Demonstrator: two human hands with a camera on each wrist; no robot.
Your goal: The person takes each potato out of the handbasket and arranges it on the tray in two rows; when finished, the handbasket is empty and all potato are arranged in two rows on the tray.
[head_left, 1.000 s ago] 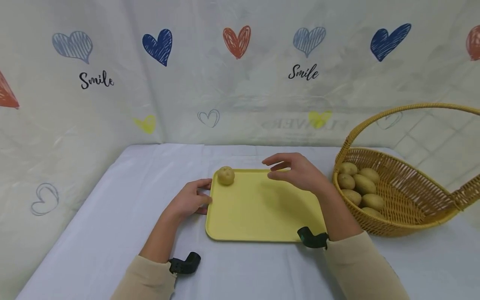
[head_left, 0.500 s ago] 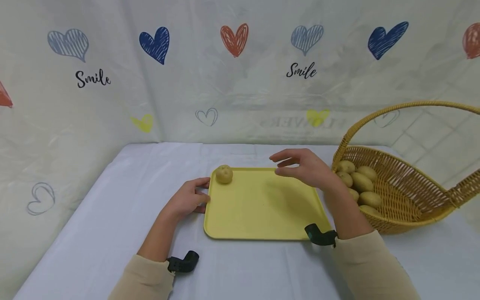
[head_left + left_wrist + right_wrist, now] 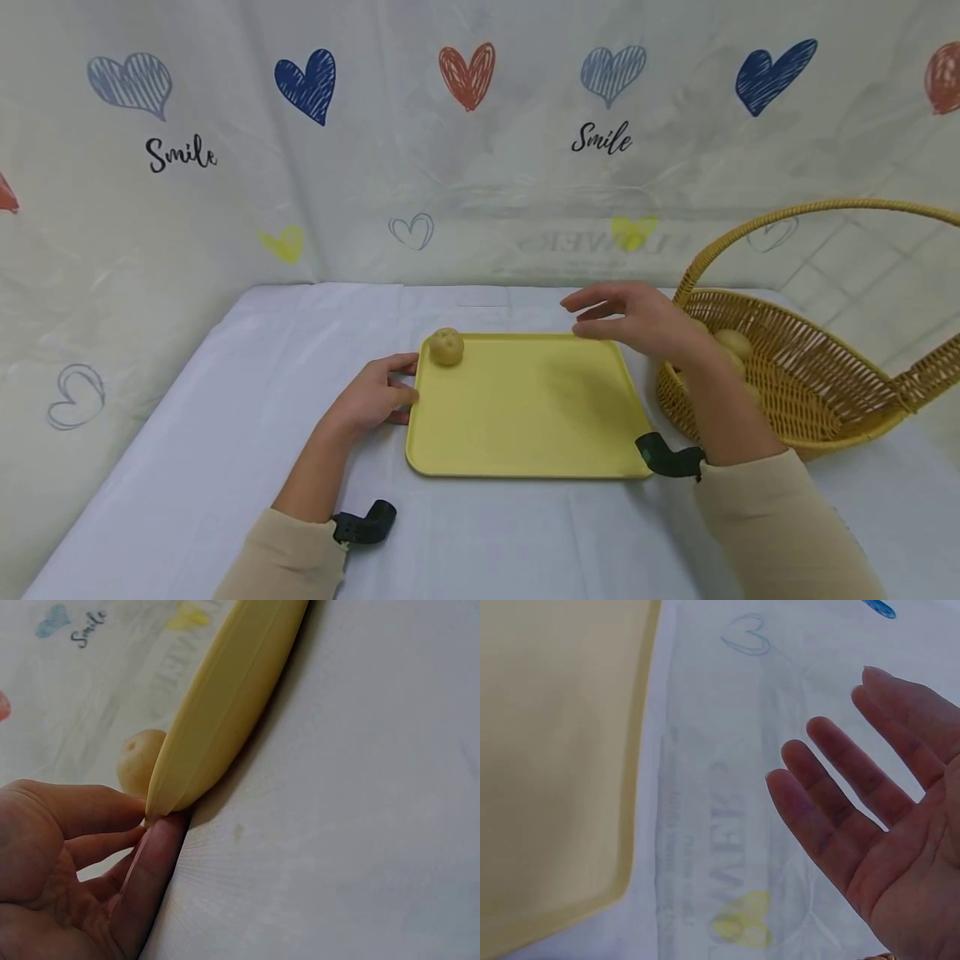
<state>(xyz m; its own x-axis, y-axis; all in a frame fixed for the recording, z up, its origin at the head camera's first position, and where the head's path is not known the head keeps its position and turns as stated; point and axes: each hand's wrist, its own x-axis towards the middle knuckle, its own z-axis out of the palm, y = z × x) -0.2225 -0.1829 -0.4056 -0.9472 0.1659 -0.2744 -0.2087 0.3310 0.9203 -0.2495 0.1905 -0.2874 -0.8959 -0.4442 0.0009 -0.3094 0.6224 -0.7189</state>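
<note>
In the left of the head view I see a white sheet (image 3: 187, 217) with printed hearts, which runs behind the white tablecloth (image 3: 240, 408). At lower left a beige sleeve (image 3: 288, 554) comes in, with a black wrist camera (image 3: 366, 525) beside its cuff. Above it, left of centre, the left hand (image 3: 371, 397) holds the left edge of a yellow tray (image 3: 517, 408); my left wrist view shows the rim pinched between its digits.

A single potato (image 3: 446, 347) sits on the tray, in the corner towards the upper left of the frame, near the left fingertips. The rest of the tray spreads across the middle of the frame, a soft shadow on its right half.

Right of centre I have the right hand (image 3: 637, 312), raised by the tray's upper right corner, fingers relaxed and gently bent; in my right wrist view they fan apart, clear of the tray. Its forearm slants to the lower right and partly covers the wicker basket (image 3: 802, 408). I make out some potatoes (image 3: 733, 342) in the basket's left end, their number hidden, and a tall handle (image 3: 817, 204) arching to the right edge.
</note>
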